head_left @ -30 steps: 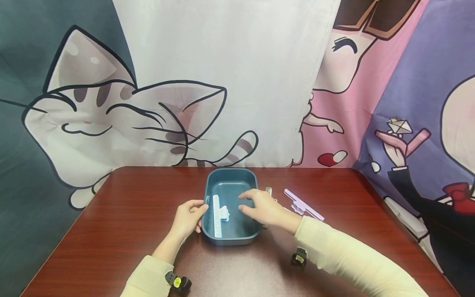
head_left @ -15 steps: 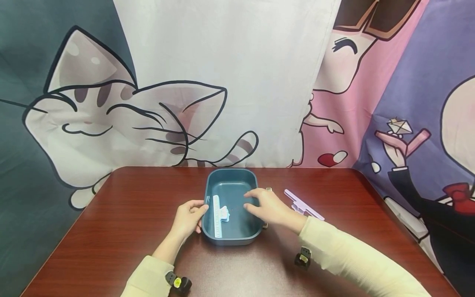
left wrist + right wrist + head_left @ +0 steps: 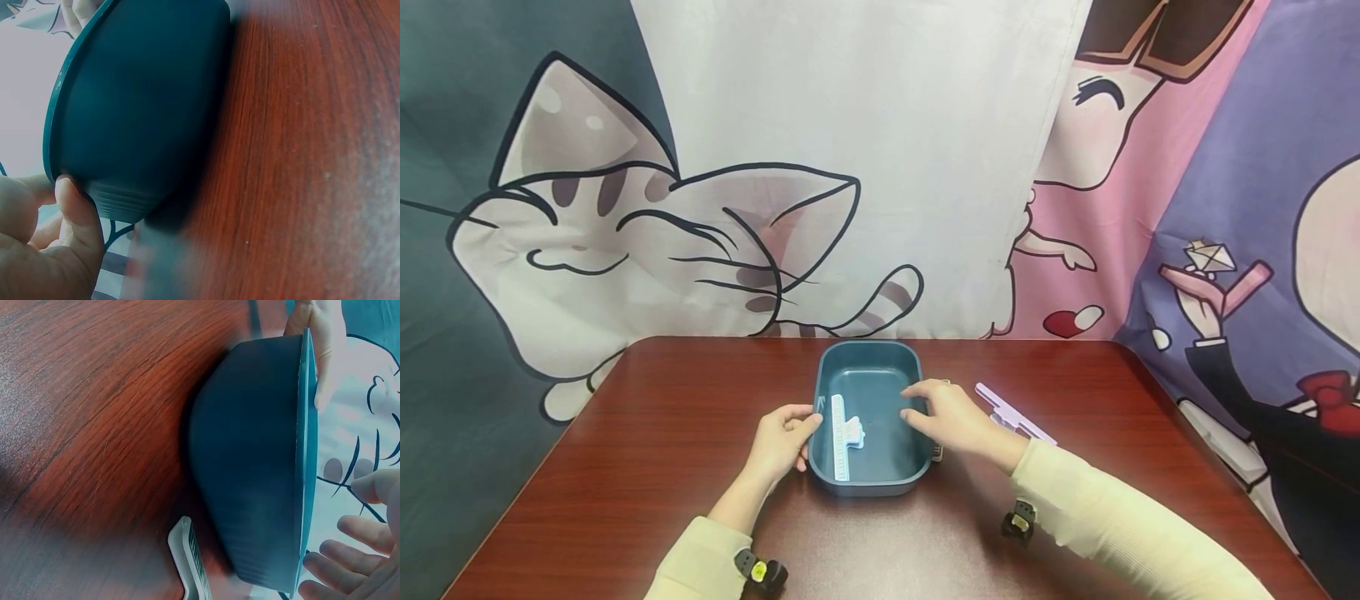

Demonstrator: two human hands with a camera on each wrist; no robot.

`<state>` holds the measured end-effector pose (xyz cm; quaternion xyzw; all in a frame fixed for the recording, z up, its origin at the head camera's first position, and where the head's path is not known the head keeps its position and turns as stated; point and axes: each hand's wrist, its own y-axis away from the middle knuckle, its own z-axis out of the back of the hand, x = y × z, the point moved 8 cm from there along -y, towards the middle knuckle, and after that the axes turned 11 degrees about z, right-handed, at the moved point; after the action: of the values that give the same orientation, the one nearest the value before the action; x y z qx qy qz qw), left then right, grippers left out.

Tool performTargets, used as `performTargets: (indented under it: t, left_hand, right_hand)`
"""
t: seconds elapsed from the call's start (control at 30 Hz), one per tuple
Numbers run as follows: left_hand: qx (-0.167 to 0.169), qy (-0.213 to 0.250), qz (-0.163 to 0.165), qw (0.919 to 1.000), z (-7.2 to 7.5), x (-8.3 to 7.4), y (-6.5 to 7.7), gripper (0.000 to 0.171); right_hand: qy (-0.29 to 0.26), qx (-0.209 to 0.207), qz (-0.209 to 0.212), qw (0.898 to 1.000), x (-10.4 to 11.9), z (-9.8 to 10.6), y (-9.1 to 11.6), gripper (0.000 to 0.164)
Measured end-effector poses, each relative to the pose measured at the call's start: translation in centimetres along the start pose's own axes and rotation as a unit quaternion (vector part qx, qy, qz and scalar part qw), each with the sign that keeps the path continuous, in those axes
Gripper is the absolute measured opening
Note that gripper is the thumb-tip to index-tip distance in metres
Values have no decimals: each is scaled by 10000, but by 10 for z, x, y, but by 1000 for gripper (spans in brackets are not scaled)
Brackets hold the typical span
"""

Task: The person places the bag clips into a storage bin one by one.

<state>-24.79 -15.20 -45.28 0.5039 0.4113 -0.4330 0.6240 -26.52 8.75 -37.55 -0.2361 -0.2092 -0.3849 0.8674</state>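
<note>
A dark blue basin stands on the table. My left hand pinches its left rim, thumb on the edge and fingers outside; in the left wrist view the thumb and fingertips meet at that rim. Inside the basin lies a pale blue and white sealing clip with a ruler-like bar. My right hand hovers over the right rim, fingers spread loosely and holding nothing. Beneath it, close along the basin's right side, lies a cream clip, mostly hidden by the hand in the head view.
A lilac sealing clip lies slantwise on the reddish-brown table, right of the right hand. Behind the table's far edge hangs a cartoon-printed cloth.
My right hand has drawn back to the right, from over the inside of the basin to its right rim, covering more of the cream clip. The left hand has stayed put.
</note>
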Motion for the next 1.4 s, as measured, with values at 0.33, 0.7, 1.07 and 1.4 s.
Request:
performTargets:
  t: [0.33,0.7,1.07,1.4]
  left_hand:
    - [10,68,-129,9999,-1,-1,0,35]
    - [3,17,-8,10000,0,0,0,35]
    - [23,-22,-45,10000,-1,0,1,34]
    - [32,-23,-45,10000,-1,-1,2,34]
  right_hand:
    - [-27,-88,-75,9999,-7,3,4,32]
    - [71,-198,-182,9996,-13,7,5,32]
    - [103,-327,-368,9987,-21,12,11,34]
    - [208,-494,-454,9975,-34,16,16,37]
